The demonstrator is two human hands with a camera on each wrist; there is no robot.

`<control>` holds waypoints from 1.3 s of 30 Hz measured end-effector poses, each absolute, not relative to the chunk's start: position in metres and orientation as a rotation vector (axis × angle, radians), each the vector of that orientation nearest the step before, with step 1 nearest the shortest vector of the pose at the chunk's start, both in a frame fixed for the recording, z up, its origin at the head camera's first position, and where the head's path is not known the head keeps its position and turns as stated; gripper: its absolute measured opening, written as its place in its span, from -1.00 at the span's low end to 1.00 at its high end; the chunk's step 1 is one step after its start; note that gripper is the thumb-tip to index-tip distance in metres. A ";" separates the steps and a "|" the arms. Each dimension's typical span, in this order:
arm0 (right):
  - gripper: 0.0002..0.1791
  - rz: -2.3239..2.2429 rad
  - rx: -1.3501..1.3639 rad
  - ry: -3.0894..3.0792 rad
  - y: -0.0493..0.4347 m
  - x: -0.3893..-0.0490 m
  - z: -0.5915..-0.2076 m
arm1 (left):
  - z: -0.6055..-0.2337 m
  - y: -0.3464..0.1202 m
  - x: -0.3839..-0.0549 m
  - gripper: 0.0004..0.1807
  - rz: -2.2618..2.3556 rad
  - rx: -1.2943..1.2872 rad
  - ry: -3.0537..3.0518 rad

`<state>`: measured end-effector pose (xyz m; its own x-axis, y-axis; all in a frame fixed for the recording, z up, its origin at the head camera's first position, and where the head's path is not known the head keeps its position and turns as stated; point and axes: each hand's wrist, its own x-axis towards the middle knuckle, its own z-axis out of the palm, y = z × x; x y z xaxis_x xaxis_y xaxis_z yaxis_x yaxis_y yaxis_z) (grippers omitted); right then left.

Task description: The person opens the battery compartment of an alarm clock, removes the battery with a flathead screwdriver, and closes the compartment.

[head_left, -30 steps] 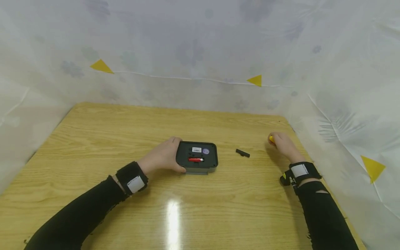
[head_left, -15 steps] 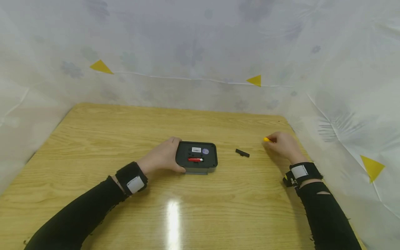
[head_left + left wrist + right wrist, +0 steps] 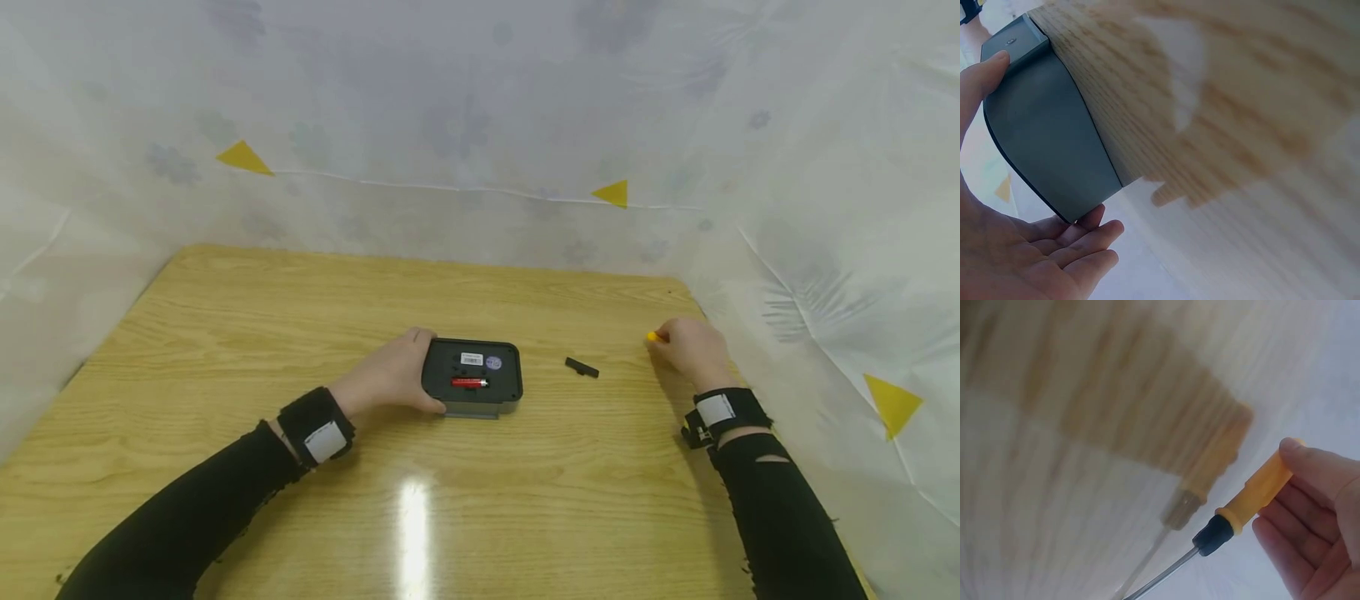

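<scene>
A dark box-shaped device with rounded corners lies on the table, underside up. It bears a white label and a round purple sticker. A red battery sits in its uncovered slot. My left hand grips the device's left end, thumb on the near side; the left wrist view shows its smooth grey-green wall. Over at the right, my right hand pinches the yellow handle of a screwdriver between thumb and fingers. Its black collar and metal shaft show in the right wrist view; the tip is out of frame.
A small black battery cover lies between the device and the right hand. The wooden table is bordered by pale patterned sheeting with yellow triangles. A bright glare strip lies on the near table surface.
My right hand has shifted slightly left, then back right, with the screwdriver, whose yellow end shows at different angles. The left hand, device and cover have stayed put.
</scene>
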<state>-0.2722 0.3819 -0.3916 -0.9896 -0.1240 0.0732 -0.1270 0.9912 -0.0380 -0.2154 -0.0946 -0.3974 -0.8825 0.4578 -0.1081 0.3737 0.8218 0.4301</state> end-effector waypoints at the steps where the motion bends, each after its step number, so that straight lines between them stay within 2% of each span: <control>1: -0.67 0.050 0.181 -3.066 0.382 -0.272 -0.392 | -0.397 -0.095 -0.215 0.32 0.600 0.646 2.797; 22: -0.75 0.064 0.118 -3.121 0.389 -0.280 -0.400 | -0.397 -0.095 -0.218 0.31 0.610 0.647 2.782; 25: -0.73 0.082 0.127 -3.117 0.388 -0.280 -0.400 | -0.397 -0.095 -0.219 0.31 0.610 0.646 2.783; 30: -0.59 0.102 0.135 -3.113 0.387 -0.279 -0.400 | -0.397 -0.095 -0.219 0.31 0.604 0.643 2.786; 39: -0.71 0.109 0.126 -3.121 0.386 -0.278 -0.399 | -0.397 -0.095 -0.219 0.33 0.601 0.629 2.785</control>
<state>-0.2780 0.3864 -0.3992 -0.9966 -0.0798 0.0192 -0.0809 0.9943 -0.0688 -0.2194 -0.0946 -0.3974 -0.8832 0.4521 -0.1245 0.3605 0.8245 0.4362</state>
